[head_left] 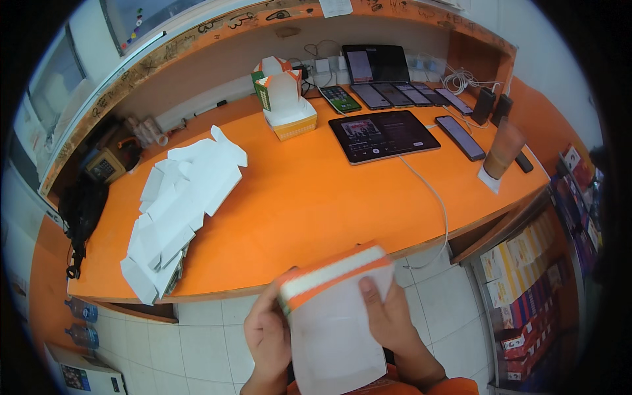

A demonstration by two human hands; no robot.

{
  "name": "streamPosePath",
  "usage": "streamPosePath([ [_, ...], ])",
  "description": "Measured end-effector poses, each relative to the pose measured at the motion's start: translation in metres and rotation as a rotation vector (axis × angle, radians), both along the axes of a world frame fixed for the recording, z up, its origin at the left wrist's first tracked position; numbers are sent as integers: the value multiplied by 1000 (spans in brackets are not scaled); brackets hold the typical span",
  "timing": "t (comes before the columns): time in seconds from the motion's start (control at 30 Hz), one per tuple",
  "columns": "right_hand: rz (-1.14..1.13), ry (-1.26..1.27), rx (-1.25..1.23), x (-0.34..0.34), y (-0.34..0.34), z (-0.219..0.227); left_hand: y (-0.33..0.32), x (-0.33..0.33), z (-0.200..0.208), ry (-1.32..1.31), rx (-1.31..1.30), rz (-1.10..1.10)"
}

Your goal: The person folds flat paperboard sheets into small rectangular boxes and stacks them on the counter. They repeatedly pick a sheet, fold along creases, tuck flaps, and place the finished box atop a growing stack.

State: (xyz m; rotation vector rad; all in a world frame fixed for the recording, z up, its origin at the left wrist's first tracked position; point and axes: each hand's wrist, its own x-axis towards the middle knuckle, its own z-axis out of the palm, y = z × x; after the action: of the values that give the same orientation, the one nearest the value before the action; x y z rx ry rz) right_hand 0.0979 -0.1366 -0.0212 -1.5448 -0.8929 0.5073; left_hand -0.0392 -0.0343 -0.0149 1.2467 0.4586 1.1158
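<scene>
**My two hands grasp a white carton at the near side of the desk**

The orange desk (pixel 289 204) spreads in front of me, its near edge curving across just beyond my hands. Its middle is bare, giving open room between the white card pile (pixel 187 197) on the left and the devices on the far right. That pile runs from the near left edge toward the middle, its flaps sticking out unevenly.

The carton (pixel 336 329) is in front of me, on my side of the near edge; its far end overlaps that edge in my view, and I cannot tell whether they touch. It shows a broad, plain white panel toward me, with an orange and white band across the far end and a bit of green at the left corner. The band is slightly blurred.

On the far side stand white and orange boxes (pixel 289 118), with a dark tablet (pixel 384 136) to their right.

My left hand (pixel 268 339) is bent around the carton's left side, its fingers partly hidden. My right hand (pixel 394 319) clasps the right side: the thumb (pixel 370 296) presses flat on the white panel near the band, while the other fingers are mostly hidden behind.
</scene>
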Motion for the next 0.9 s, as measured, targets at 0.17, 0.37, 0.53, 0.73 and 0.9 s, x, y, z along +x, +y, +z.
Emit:
streamPosePath([
  [0.17, 131, -146, 250, -3, 8, -5, 15, -6, 7, 170, -36, -24],
  [0.37, 322, 623, 519, -2, 2, -11, 21, -2, -6, -9, -49, -128],
  [0.53, 342, 343, 293, 16, -6, -10, 23, 1, -8, -81, -8, -232],
  [0.73, -28, -75, 232, 3, 3, -2, 5, 10, 3, 12, -111, -18],
  [0.9, 1, 199, 371, -19, -2, 7, 3, 14, 1, -179, 153, -7],
])
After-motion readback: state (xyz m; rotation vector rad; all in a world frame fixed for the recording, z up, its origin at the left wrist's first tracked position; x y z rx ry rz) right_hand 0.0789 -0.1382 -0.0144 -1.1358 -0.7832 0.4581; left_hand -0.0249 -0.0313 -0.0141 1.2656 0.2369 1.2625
